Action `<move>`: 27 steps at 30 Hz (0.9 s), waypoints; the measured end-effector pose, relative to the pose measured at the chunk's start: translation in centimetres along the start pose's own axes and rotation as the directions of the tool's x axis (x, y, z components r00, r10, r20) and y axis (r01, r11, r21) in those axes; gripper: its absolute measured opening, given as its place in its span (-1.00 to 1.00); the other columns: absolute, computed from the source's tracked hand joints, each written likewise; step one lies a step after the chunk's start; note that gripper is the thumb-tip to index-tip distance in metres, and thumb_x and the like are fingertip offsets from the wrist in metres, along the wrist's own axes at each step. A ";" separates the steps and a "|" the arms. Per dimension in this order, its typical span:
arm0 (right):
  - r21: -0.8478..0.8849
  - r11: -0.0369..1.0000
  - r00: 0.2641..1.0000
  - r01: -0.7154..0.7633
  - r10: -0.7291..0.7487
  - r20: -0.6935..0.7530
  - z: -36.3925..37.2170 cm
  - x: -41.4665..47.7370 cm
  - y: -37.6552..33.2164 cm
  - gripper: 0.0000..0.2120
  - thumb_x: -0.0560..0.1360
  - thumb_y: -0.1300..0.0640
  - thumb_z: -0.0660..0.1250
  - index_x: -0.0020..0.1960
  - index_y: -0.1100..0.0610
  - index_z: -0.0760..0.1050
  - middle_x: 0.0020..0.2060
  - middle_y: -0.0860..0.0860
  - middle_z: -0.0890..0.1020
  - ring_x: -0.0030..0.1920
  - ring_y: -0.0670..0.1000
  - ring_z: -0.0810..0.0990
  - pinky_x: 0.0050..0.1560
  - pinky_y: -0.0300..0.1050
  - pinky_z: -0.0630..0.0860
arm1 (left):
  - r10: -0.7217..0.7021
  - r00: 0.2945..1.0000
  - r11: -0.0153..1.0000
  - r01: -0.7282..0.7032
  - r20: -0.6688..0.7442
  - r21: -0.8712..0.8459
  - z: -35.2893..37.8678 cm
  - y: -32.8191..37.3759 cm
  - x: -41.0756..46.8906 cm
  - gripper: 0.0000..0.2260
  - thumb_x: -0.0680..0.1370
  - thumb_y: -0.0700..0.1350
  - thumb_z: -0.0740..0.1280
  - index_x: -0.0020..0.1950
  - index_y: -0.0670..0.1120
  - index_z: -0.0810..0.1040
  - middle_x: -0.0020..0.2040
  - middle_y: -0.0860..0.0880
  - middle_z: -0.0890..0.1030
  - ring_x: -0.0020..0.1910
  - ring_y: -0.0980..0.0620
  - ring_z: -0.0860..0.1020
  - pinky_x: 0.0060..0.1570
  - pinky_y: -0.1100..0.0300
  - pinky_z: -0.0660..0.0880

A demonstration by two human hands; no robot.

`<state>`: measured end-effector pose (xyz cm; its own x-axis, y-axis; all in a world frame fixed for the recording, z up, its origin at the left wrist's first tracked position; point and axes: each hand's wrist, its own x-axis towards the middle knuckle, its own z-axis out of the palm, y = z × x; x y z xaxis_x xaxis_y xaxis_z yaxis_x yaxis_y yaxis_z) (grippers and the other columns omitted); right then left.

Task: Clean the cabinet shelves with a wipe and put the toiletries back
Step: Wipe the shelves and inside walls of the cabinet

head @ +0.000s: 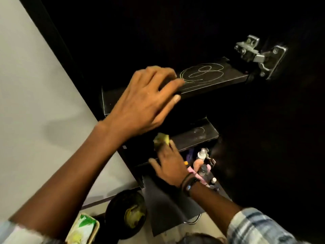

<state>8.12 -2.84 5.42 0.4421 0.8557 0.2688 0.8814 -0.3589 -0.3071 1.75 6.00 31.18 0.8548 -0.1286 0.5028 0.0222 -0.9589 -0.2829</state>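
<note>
Just below the scribbled upper shelf (202,80), where the left hand (140,103) rested loose-fingered, the right hand (169,164) pinched the wipe (161,139), which looked soft, light and limp, best held bunched in a wad.

Dim scene; cabinet interior (193,23) nearly black, wall (26,103) lit, hinge (260,55) glinting, edges perhaps motion-blurred.

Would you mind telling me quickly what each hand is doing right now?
Left hand: open, resting on the upper shelf edge.
Right hand: closed on the yellow-green wipe.
</note>
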 end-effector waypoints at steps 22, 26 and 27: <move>-0.090 0.932 0.934 0.351 -0.342 0.100 -0.3 1.4 -4.0 -0.84 0.38 0.16 0.26 -0.18 0.19 0.59 -0.32 0.19 0.64 -0.22 0.22 0.63 -0.12 0.05 0.53 | -0.150 0.979 0.945 0.184 0.140 -0.269 1.6 -0.7 1.3 -0.62 0.64 0.07 0.00 0.39 -0.03 0.31 0.32 -0.03 0.34 0.37 0.01 0.22 0.34 0.10 0.15; -0.085 0.916 0.911 0.393 -0.374 0.173 0.6 0.6 -4.7 -0.78 0.46 0.10 0.21 -0.16 0.15 0.60 -0.22 0.14 0.65 -0.16 0.17 0.61 0.01 0.07 0.51 | -0.141 0.978 0.945 0.179 0.152 -0.275 1.5 -0.6 1.1 -0.63 0.64 0.07 0.00 0.38 -0.03 0.33 0.32 -0.02 0.35 0.38 0.01 0.21 0.35 0.08 0.16; -0.071 0.948 0.947 0.310 -0.301 0.108 0.6 0.5 -3.3 -0.68 0.49 0.03 0.16 0.01 0.18 0.61 -0.03 0.18 0.67 0.03 0.20 0.61 0.17 0.13 0.48 | -0.142 0.978 0.942 0.181 0.151 -0.283 1.5 -0.7 1.1 -0.63 0.64 0.08 -0.01 0.38 -0.02 0.33 0.32 -0.02 0.35 0.38 0.02 0.21 0.35 0.08 0.15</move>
<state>5.33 -1.02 5.98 0.1354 0.9590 0.2489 0.9844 -0.1018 -0.1434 3.46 6.87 30.68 0.9112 0.0488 0.4091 0.0285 -0.9981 0.0555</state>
